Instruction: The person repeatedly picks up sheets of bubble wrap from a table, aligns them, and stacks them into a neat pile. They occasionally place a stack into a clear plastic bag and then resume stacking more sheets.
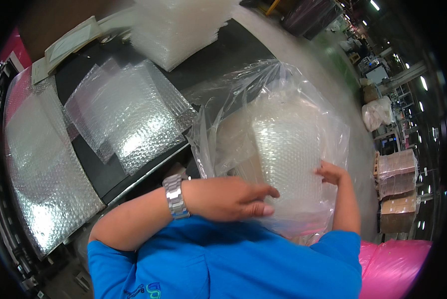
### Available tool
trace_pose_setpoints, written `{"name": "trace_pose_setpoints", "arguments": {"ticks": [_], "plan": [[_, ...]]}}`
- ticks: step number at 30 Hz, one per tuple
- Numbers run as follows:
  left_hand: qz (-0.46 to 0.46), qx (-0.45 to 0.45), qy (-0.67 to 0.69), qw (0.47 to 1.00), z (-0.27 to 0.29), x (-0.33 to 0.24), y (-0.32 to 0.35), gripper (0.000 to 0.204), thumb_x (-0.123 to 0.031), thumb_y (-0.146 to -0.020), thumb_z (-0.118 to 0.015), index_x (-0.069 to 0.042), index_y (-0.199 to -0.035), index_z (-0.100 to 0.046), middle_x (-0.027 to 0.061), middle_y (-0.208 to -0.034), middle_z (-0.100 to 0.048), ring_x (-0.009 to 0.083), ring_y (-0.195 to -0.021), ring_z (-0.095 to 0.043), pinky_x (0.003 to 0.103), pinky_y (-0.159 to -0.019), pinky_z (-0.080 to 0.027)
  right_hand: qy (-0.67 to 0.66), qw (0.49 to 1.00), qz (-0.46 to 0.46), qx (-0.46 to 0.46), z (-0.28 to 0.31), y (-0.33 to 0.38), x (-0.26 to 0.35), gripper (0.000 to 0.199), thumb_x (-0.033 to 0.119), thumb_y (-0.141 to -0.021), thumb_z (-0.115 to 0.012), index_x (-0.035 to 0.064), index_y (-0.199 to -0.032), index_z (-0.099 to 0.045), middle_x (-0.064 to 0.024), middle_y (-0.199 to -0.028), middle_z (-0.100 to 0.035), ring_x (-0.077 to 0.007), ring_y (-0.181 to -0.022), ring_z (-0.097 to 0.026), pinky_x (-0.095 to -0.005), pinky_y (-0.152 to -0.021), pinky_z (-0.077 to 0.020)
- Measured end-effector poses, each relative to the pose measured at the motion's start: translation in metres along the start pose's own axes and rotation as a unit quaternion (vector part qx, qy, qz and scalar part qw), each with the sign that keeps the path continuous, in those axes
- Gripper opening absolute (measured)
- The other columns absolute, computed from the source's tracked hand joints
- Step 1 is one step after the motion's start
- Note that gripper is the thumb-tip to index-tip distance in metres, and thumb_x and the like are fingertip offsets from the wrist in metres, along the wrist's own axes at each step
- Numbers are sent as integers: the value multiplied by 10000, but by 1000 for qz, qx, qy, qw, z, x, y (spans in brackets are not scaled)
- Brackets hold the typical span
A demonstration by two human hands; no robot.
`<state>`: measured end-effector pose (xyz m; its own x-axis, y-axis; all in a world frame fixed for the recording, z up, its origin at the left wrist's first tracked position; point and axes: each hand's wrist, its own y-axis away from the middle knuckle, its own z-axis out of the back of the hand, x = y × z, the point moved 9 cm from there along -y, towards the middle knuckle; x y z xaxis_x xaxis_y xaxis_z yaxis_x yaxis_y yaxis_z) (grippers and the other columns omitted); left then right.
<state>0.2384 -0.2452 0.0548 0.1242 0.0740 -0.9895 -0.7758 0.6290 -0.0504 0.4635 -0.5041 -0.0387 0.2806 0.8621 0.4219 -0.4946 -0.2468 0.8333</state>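
In front of me a stack of bubble wrap sheets [290, 149] lies inside a large clear plastic bag [338, 134]. The bag's loose film spreads around the stack and hangs over the table edge. My left hand [233, 198], with a metal watch [175, 197] on its wrist, is over the near left corner of the stack. Its thumb and index finger are apart, with nothing seen between them. At the stack's right side is my right hand [331, 173], fingers extended toward the bubble wrap; whether they press on it I cannot tell.
On the dark table [233, 45] lie overlapping bubble wrap sheets [138, 114] and a taller pile [183, 30] behind. A long bubble wrap sheet [44, 164] covers the left side, near papers [74, 42]. Pink plastic [397, 264] is at lower right; wrapped cartons [397, 184] stand beyond.
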Motion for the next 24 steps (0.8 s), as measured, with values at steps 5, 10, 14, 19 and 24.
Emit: {"name": "trace_pose_setpoints", "arguments": {"ticks": [5,10,14,19,24], "plan": [[-28,-156,-282,946,55,68,-47,466,-271,-828,-519,-49,-1223,-413,243,-1011,-553,323,-954,-551,389,-818,-422,8,986,143,-82,-23,-23,54,1086,308,-603,-744,-4,-1377,-50,-189,-1380,-250,-298,-1269,-263,-349,-1044,-222],[279,-154,-431,844,68,147,-40,603,-215,-760,-577,-59,-1288,-331,212,-1017,-560,315,-936,-562,413,-819,-435,40,971,236,6,-30,-20,78,1081,273,-555,-741,-26,-1369,-97,-217,-1392,-217,-307,-1295,-217,-360,-1061,-185],[364,-197,-378,828,87,199,-25,420,-115,-769,-511,-84,-1182,-442,201,-873,-604,316,-821,-601,407,-739,-465,54,986,158,-5,-35,-28,78,1072,262,-560,-730,-37,-1366,-90,-235,-1399,-189,-311,-1313,-174,-358,-1075,-141],[-5,-624,-323,711,182,92,25,211,-68,-790,-470,-55,-974,-572,132,-785,-611,242,-657,-593,352,-597,-460,117,977,177,-26,-5,-55,51,1034,251,-585,-722,-40,-1363,-106,-234,-1397,-201,-306,-1314,-177,-341,-1071,-153],[-24,-681,27,731,209,60,60,180,-106,-843,-474,-51,-989,-564,-29,-670,-486,27,-544,-403,179,-482,-325,130,975,173,-40,42,-32,60,998,232,-574,-734,-19,-1359,-173,-213,-1371,-272,-304,-1276,-260,-337,-1052,-206]]}}
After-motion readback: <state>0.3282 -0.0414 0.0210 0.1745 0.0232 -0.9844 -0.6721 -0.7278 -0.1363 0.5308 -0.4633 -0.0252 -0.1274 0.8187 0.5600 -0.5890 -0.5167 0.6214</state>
